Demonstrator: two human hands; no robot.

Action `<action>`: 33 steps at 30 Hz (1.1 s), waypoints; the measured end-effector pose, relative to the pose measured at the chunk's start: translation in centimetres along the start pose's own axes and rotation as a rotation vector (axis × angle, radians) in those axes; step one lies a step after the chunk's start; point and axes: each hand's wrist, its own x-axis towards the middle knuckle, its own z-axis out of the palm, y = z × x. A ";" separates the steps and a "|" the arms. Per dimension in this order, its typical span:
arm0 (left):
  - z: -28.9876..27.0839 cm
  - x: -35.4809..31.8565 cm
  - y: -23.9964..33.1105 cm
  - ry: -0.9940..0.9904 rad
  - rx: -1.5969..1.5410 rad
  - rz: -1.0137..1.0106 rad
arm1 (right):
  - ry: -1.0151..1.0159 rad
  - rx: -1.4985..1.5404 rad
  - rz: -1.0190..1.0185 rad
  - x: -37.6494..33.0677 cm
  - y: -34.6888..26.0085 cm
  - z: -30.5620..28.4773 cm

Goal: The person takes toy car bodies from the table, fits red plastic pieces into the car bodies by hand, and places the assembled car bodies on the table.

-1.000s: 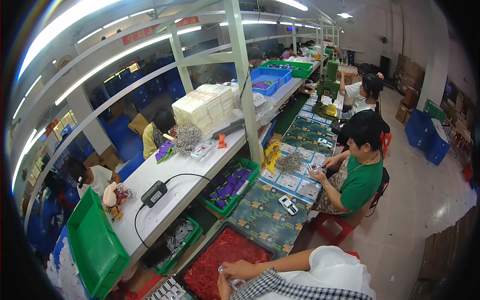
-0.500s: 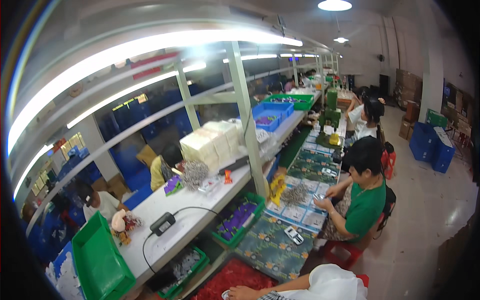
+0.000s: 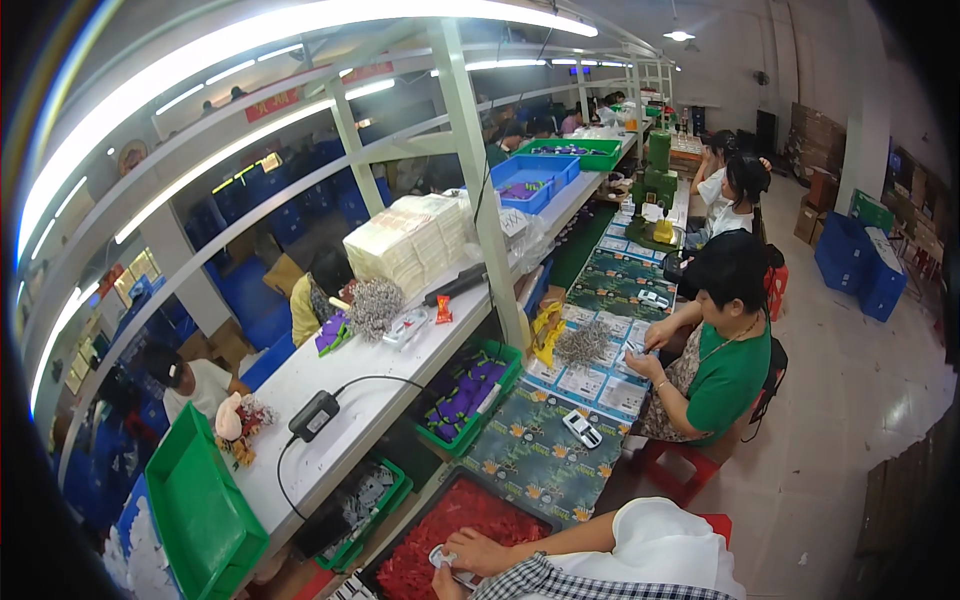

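At the lower edge my right hand point(image 3: 478, 552) reaches in from the right, its fingers closed on a small white piece point(image 3: 438, 556). Just below it, my left hand point(image 3: 447, 583) shows only in part, with its fingers against the same piece. What the piece is exactly is too small to tell. Both hands are over a dark tray point(image 3: 505, 488) filled with small red parts point(image 3: 430, 525). A white toy car point(image 3: 582, 428) lies beyond the tray on the patterned table covering point(image 3: 540, 450).
A green bin of purple parts point(image 3: 465, 405) and a green bin of grey parts point(image 3: 365, 505) sit under the white shelf point(image 3: 360, 400). On the shelf are a green tray point(image 3: 205, 510) and a black power adapter point(image 3: 315, 415). A co-worker in green point(image 3: 735, 380) sits farther along.
The view has tipped down, so the tray and my hands show more. My right hand and the white piece appear higher in the picture, and my left fingers have come into view.
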 end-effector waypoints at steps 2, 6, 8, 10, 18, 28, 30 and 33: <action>-0.1 -0.6 -0.3 0.009 0.000 -0.021 | 0.064 0.041 0.002 0.0 0.0 0.2; 0.2 -1.0 -0.2 0.015 -0.008 -0.030 | 0.033 0.040 -0.067 -0.3 -0.2 0.4; 0.6 -1.0 -0.1 0.016 -0.014 -0.028 | 0.052 0.057 -0.089 -0.6 -0.6 0.2; 1.1 -0.8 0.1 0.011 -0.017 -0.026 | 0.046 0.039 -0.109 -0.6 -0.3 0.5; 3.2 0.9 2.1 -0.011 -0.033 0.021 | 0.110 0.047 0.029 -0.5 0.0 -0.9; 3.8 0.8 3.2 -0.026 -0.026 0.013 | 0.122 0.015 -0.033 -0.2 0.1 -1.6; 3.6 0.6 3.2 -0.017 -0.033 0.008 | 0.104 -0.006 0.041 0.1 -0.1 -2.2; 3.4 -0.3 2.7 -0.003 -0.042 -0.012 | 0.182 0.034 0.051 0.3 0.0 -1.9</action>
